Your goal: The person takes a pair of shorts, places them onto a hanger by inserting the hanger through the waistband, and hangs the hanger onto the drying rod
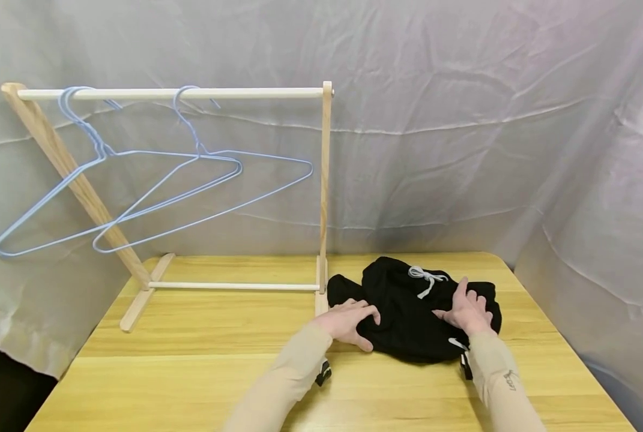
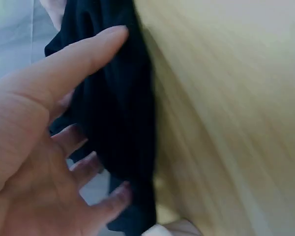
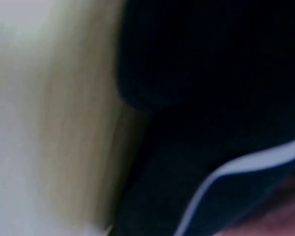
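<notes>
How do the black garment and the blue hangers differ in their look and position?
Look: the black garment is dark, soft, bunched cloth, while the blue hangers are pale, thin, open outlines. Position: the black garment lies on the table, while the blue hangers hang from the upper bar. Contact: the right hand rests on the black garment, while no hand touches the blue hangers.

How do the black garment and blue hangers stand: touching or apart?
Apart: the head view shows a clear gap between the blue hangers on the top bar and the black garment on the table.
</notes>
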### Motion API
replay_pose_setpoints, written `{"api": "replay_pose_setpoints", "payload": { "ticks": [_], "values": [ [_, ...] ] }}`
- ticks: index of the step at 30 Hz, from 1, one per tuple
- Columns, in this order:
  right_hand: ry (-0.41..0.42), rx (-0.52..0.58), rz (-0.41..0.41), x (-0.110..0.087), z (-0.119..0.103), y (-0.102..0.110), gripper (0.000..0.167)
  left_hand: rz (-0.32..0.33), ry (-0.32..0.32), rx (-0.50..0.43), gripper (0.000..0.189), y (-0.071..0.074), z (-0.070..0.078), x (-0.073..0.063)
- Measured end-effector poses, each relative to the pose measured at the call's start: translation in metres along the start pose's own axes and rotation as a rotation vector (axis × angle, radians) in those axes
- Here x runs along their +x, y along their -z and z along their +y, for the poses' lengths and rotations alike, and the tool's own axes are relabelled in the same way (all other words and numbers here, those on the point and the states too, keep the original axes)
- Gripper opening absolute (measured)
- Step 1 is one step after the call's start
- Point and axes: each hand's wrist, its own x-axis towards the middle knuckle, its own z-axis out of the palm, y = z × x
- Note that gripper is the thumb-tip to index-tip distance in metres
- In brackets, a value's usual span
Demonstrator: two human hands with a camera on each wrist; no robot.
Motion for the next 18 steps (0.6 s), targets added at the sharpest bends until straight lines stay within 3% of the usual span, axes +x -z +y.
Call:
{"api": "replay_pose_setpoints", "payload": {
  "ticks": [5,10,15,18],
  "values": [
    [0.013,-0.044,-0.025,-0.002,-0.001,0.004,0.11,-0.033,0.062,0.015,0.034,-0.002,0.008,0.0],
    [0.037,-0.055,-0.025,-0.005,-0.002,0.004,0.082,-0.022,0.014,0.003,0.036,-0.005,0.01,-0.003],
    [0.068,-0.034,0.03,-0.009,-0.003,-0.002,0.067,0.035,-0.023,-0.021,0.039,-0.011,0.01,-0.006],
    [0.106,0.018,0.104,-0.012,-0.003,-0.009,0.055,0.124,-0.056,0.013,0.04,-0.014,0.01,-0.011]
  ]
}}
